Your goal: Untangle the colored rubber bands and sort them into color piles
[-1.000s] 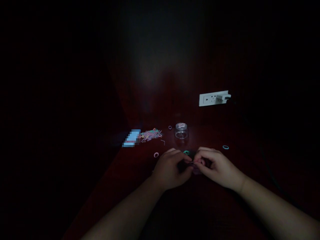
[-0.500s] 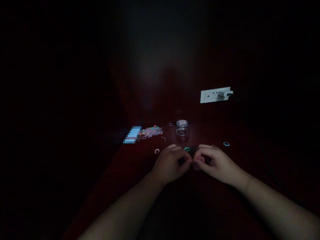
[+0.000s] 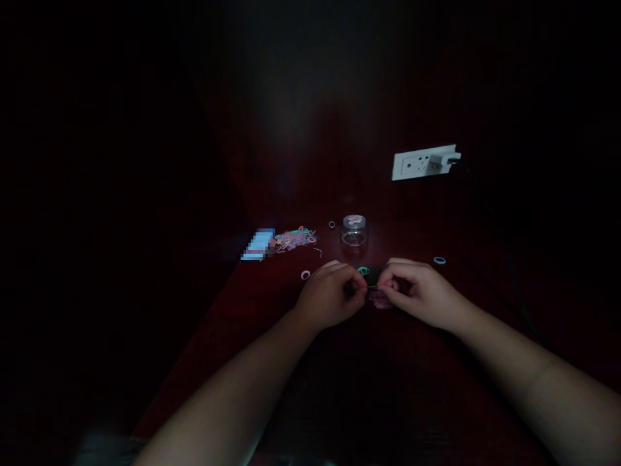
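Note:
My left hand (image 3: 334, 294) and my right hand (image 3: 416, 288) face each other over the dark red table, thumb and forefinger pinched on each. A thin, pale rubber band (image 3: 372, 287) stretches across the short gap between the fingertips. Just under it lies a small heap of purplish-pink bands (image 3: 381, 299), partly in shadow. Beyond the fingers rest green bands (image 3: 363, 271). Left of my left hand sits a pink band (image 3: 305, 275).
A loose pile of multicoloured bands (image 3: 295, 239) lies beside a glowing phone (image 3: 258, 245). Behind my hands stands a clear lidded jar (image 3: 354, 231). A blue band (image 3: 439, 261) is at the right. On the wall, a socket plate (image 3: 422, 163) holds a plugged-in charger (image 3: 444, 159) with a cable.
My fingertips have moved slightly apart, and the thin band now shows stretched between them. The whole scene sits higher in view because the camera tilted down.

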Available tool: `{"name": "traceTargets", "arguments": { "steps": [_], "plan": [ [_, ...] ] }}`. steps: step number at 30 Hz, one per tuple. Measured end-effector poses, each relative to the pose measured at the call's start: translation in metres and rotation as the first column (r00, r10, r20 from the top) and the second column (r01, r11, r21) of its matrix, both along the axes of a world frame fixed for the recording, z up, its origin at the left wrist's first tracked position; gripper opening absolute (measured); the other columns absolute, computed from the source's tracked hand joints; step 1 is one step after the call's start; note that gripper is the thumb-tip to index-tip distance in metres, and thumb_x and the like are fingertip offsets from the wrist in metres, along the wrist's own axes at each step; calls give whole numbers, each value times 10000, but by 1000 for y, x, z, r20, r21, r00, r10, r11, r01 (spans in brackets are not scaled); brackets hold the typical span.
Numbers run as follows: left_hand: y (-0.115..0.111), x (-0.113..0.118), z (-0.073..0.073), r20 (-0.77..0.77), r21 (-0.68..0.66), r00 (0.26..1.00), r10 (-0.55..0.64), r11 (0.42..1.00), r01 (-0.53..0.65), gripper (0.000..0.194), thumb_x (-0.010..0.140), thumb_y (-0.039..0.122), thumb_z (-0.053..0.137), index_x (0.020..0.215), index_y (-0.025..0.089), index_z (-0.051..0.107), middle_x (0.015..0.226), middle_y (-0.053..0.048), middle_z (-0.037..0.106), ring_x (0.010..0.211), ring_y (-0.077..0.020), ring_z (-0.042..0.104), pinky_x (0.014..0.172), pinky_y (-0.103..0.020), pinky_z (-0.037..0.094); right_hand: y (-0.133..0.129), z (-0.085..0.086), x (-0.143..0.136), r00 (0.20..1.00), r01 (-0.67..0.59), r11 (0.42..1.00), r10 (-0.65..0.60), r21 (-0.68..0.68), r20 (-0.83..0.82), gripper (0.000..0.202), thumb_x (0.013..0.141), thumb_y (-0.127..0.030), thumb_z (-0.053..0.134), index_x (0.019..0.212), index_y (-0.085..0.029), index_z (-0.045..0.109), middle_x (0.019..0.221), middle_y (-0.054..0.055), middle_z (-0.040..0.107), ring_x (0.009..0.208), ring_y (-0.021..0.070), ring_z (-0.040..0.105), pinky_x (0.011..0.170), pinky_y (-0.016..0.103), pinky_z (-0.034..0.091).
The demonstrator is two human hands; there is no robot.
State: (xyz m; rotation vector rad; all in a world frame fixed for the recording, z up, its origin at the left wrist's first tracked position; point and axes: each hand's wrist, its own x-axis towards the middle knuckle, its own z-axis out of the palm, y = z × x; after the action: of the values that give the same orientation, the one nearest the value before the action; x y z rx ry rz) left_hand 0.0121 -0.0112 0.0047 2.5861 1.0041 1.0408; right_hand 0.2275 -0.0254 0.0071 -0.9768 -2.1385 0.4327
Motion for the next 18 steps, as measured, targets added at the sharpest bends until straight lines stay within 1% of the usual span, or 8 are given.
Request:
{"name": "traceTargets", "arguments": {
  "steps": [4, 13, 18],
  "plan": [
    [0, 0, 0, -15, -5, 1000, -5, 1000, 5, 15, 806, 207, 624, 798, 218, 629, 790, 13, 680, 791, -166, 599, 750, -318, 465, 1, 1, 2, 1000, -8, 1000, 8, 13, 14, 99, 841, -189, 627, 746, -184, 652, 718, 8, 571, 625, 121, 535, 570, 247, 423],
    [0, 0, 0, -43, -21, 999, -8, 1000, 8, 12, 805, 216, 630, 794, 220, 630, 787, 20, 676, 788, -158, 597, 763, -311, 469, 3, 0, 5, 998, -33, 999, 33, 3, 46, 95, 848, -179, 626, 759, -186, 659, 742, 15, 586, 635, 122, 544, 572, 248, 430],
    [1, 0, -1, -52, -36, 998, -25, 999, 24, 13, 805, 228, 627, 797, 222, 635, 785, 20, 677, 790, -158, 596, 772, -314, 469, 4, 0, 7, 998, -43, 999, 43, -5, 46, 125, 866, -218, 613, 755, -194, 665, 743, 25, 604, 638, 130, 552, 575, 255, 441]
  ]
}}
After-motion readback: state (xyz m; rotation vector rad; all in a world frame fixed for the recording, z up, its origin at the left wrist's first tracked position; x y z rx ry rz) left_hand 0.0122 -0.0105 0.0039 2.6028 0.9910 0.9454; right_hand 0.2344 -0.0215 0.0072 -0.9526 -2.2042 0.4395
